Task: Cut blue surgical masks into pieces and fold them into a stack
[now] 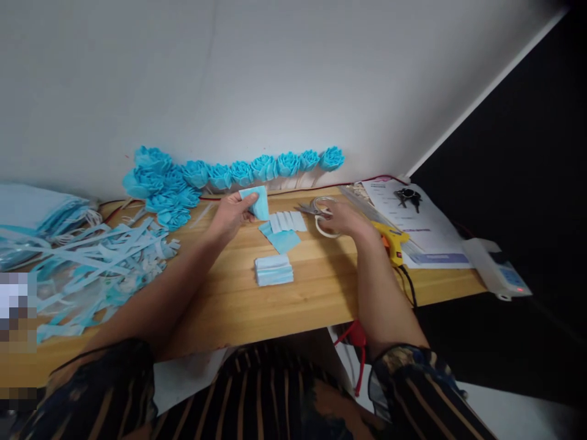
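My left hand (235,214) pinches a small light-blue square of mask fabric (259,204) between thumb and fingers, raised above the table. Farther right, my right hand (342,218) has its fingers at the white handles of a pair of scissors (324,227), gripping them. The blades point left, toward the cut pieces. Below the left hand's square lie a pleated white piece (288,221) and a flat blue piece (282,240), partly overlapping. Nearer me is a small stack of pale-blue cut pieces (274,270).
Several blue fabric flowers (241,173) line the wall. Cut strips (114,263) and stacked masks (36,214) cover the left side. To the right are a yellow glue gun (395,243) with a black cord, papers (422,229), keys (408,197) and a power strip (498,269).
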